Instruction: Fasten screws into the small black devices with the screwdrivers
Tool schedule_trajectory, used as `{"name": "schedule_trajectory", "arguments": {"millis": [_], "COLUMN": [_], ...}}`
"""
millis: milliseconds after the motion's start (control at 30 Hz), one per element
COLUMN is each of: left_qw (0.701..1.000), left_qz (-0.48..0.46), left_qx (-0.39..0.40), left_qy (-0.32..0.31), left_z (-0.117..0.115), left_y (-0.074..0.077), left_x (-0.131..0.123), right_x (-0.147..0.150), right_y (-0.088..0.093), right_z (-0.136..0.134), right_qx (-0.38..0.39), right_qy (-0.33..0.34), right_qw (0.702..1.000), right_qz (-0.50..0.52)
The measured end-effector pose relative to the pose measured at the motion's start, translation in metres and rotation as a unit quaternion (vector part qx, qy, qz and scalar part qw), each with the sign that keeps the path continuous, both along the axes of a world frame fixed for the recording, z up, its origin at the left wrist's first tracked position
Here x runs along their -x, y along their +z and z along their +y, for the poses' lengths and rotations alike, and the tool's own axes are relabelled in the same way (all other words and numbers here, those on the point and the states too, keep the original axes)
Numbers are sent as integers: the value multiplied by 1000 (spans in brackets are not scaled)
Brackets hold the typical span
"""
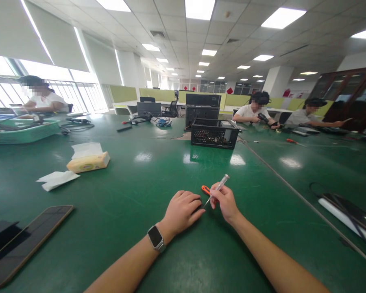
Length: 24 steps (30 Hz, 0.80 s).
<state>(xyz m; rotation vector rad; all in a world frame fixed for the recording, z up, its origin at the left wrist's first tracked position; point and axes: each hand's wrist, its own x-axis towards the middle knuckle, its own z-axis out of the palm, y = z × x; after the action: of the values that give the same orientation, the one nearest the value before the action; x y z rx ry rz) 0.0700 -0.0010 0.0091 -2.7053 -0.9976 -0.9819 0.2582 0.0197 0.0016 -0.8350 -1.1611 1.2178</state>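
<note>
Pinched in the fingers of my right hand (227, 202) is a slim screwdriver (222, 182) with a clear handle. It is tilted, its shaft pointing down and left toward the fingertips of my left hand (183, 209). That hand lies low over the table with its fingers curled down. Something small and dark shows at its fingertips, mostly hidden, and I cannot make out what it is. Just behind the screwdriver, an orange-handled tool (205, 189) lies on the green table (158, 183), partly covered by my right hand. A watch (155, 237) is on my left wrist.
A black computer case (213, 134) stands ahead. To the left are a tissue pack (88, 161), a loose tissue (57, 179), a dark flat panel (33, 244) and a green basket (24, 132). A white-edged device (347, 219) lies right. Several people sit around the table.
</note>
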Motion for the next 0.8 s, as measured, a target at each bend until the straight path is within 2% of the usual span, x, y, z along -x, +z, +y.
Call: {"name": "schedule_trajectory", "arguments": {"millis": [100, 233, 467, 567, 700, 800], "left_qw": [999, 999, 998, 997, 995, 997], "left_qz": [-27, -44, -64, -75, -83, -71], "left_qx": [-28, -29, 9, 24, 36, 22], "left_qy": [-7, -7, -7, -21, -35, -30], "left_z": [1, 1, -1, -1, -1, 0], "left_y": [-1, 1, 5, 6, 4, 4], "left_x": [0, 3, 3, 4, 6, 6], "right_x": [3, 0, -7, -9, -15, -18], "right_y": [-1, -1, -3, -3, -3, -3], "right_z": [-3, -2, -2, -3, 0, 2], "right_qx": [0, -16, -17, -30, -51, -42], "right_qy": [31, 38, 73, 83, 94, 75], "right_qw": [999, 997, 996, 996, 987, 983], "right_qz": [40, 69, 45, 4, -116, -164]}}
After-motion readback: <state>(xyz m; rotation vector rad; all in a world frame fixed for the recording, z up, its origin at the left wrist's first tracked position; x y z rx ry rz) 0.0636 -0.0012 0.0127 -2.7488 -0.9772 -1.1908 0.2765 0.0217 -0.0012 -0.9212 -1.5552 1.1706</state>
